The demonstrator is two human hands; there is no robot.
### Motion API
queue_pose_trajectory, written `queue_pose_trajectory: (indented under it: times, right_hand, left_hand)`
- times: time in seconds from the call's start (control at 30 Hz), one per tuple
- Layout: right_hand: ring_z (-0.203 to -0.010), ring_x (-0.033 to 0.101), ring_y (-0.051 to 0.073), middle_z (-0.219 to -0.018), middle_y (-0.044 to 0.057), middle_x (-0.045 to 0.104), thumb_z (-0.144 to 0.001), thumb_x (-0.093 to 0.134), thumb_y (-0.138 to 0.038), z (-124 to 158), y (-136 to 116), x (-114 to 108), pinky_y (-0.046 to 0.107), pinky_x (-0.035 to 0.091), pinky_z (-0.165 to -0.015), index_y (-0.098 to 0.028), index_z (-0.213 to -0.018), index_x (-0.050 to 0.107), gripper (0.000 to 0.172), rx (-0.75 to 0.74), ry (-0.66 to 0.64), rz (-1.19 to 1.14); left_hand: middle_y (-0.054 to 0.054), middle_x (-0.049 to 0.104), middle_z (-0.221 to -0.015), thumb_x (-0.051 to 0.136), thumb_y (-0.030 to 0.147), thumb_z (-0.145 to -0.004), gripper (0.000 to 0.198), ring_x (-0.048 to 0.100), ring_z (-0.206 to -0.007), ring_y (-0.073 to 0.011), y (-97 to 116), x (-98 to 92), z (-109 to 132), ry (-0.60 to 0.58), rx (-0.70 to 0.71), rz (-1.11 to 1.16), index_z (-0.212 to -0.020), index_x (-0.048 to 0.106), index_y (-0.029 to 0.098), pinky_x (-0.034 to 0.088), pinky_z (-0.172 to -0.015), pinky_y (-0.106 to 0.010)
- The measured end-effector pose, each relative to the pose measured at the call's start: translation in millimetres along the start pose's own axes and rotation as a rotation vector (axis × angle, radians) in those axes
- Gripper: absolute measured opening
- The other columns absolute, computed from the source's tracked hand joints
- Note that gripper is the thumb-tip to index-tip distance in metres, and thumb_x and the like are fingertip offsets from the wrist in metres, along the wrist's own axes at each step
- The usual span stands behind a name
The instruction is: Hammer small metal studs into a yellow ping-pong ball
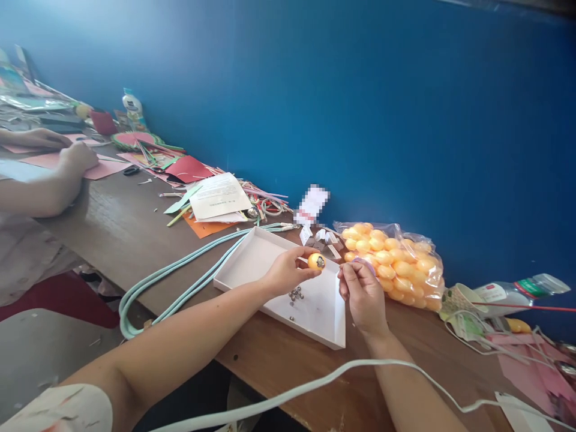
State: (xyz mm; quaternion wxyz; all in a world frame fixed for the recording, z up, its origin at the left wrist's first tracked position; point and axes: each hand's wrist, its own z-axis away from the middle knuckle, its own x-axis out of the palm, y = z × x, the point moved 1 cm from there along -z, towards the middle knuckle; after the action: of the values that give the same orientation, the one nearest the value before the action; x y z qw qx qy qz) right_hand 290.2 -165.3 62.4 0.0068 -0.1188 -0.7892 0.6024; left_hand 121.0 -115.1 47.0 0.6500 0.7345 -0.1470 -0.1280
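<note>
My left hand (288, 271) pinches a small orange ball (316, 261) with a metal stud on it, held over a shallow white tray (252, 264). My right hand (362, 291) is closed in a pinch just right of the ball, its fingertips pressed together on something too small to make out, with a purple piece (368, 264) behind them. Several small metal studs (296, 294) lie loose in the tray. A clear bag of orange balls (396, 264) rests against the blue wall, right behind my right hand.
A mint cord (180, 270) loops off the table's front edge; a white cable (315, 384) crosses near me. Paper scraps, a white sheet (219, 195) and straws litter the left. Another person's arms (49, 180) rest at far left. A plastic bottle (517, 291) lies at right.
</note>
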Motion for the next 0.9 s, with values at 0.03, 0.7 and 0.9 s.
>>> queue_pose_trajectory:
  times: [0.03, 0.7, 0.9]
  right_hand:
    - [-0.047, 0.043, 0.008, -0.071, -0.002, 0.056, -0.085, 0.061, -0.042, 1.5, -6.0, -2.1, 0.023, 0.032, -0.043, -0.022, -0.081, 0.058, 0.021, 0.007, -0.018, 0.042]
    - [-0.091, 0.066, 0.034, -0.092, 0.014, 0.068, -0.075, 0.041, -0.065, 134.1, 38.9, -115.8, 0.045, 0.047, -0.079, -0.022, -0.098, 0.060, 0.053, 0.640, 0.030, 1.184]
    - [-0.065, 0.069, 0.027, -0.075, 0.006, 0.069, -0.077, 0.042, -0.055, 133.5, 10.4, -115.2, 0.034, 0.049, -0.064, -0.025, -0.078, 0.058, 0.034, 0.676, 0.191, 0.858]
  left_hand:
    - [-0.005, 0.067, -0.094, 0.071, 0.024, -0.069, 0.045, 0.061, -0.076, -0.0128, 0.3, -0.3, 0.2, -0.008, -0.001, 0.006, -0.113, 0.061, 0.019, 0.047, -0.061, -0.022]
    - [-0.008, 0.065, -0.096, 0.068, 0.024, -0.075, 0.042, 0.063, -0.080, -0.0139, 7.7, -0.1, 3.1, -0.086, -0.085, 0.170, -0.114, 0.059, 0.012, 0.056, -0.071, -0.030]
    - [-0.009, 0.065, -0.099, 0.068, 0.023, -0.075, 0.039, 0.063, -0.079, -0.0134, 9.4, 0.3, 3.5, -0.077, -0.068, 0.180, -0.112, 0.059, 0.012, 0.057, -0.069, -0.029]
